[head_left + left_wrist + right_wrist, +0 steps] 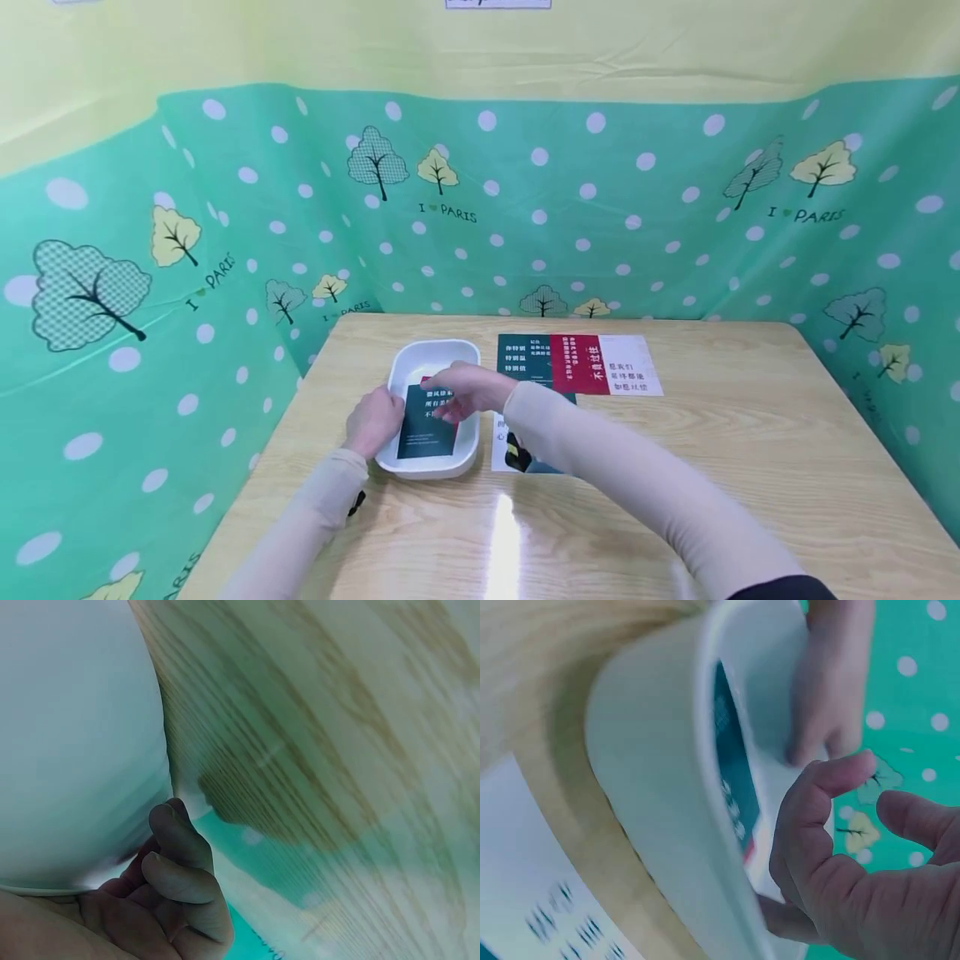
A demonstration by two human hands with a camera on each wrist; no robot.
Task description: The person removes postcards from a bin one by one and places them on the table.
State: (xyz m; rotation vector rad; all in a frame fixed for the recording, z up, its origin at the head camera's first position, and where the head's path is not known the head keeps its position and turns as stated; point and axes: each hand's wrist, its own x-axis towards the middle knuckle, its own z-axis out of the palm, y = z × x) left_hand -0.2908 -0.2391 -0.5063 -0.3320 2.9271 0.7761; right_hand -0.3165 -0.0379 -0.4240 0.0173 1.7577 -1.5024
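Observation:
A white plastic basin (427, 471) stands on the left half of the table. Inside lies a dark green card (426, 433) with white writing, and red shows from under its edge. My left hand (373, 422) grips the basin's left rim; in the left wrist view its curled fingers (184, 881) lie against the outer wall. Over the basin, my right hand (467, 390) hovers with fingers loosely bent. The right wrist view shows a gap between that hand's thumb and index finger (847, 772), with nothing held there.
Right of the basin lie a dark green card (522, 352), a red card (581, 367) and a white card (632, 367), edge to edge. Nearer, a white-and-green printed piece (501, 457) is partly under my right forearm. A dotted green curtain (562, 208) surrounds the wooden table (750, 433).

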